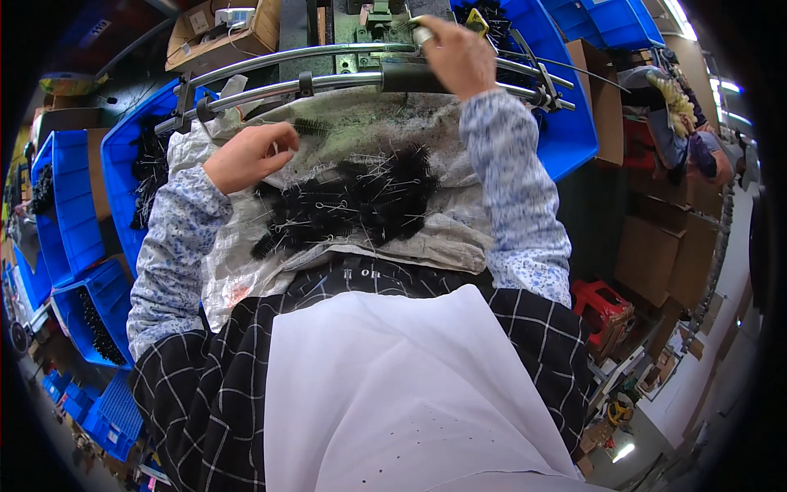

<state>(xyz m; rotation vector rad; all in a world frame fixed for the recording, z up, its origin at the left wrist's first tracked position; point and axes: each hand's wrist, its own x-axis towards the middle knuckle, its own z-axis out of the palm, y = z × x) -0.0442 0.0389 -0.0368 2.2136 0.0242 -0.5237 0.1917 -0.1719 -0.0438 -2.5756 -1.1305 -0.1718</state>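
Note:
My left hand (256, 156) is over the left part of a soiled white woven sack, fingers curled and thumb drawn in. A single black wire brush (311, 127) shows right beside its fingertips; whether they grip it I cannot make out. At the far side, my right hand (459, 56) reaches over two metal rails to a green metal machine (379, 33). A pale band circles one of its fingers. Its fingertips are pinched on a small bristled brush (402, 26), partly hidden. Between my arms, a heap of black brushes (352, 197) with looped wire ends lies on the sack (238, 221).
Curved metal rails (328, 82) cross in front of the machine. Blue bins (119, 164) with black brushes stand to the left, and another blue bin (566, 139) stands at right. Cardboard boxes (648, 254) and a red stool (602, 316) are farther right, near another person (705, 156).

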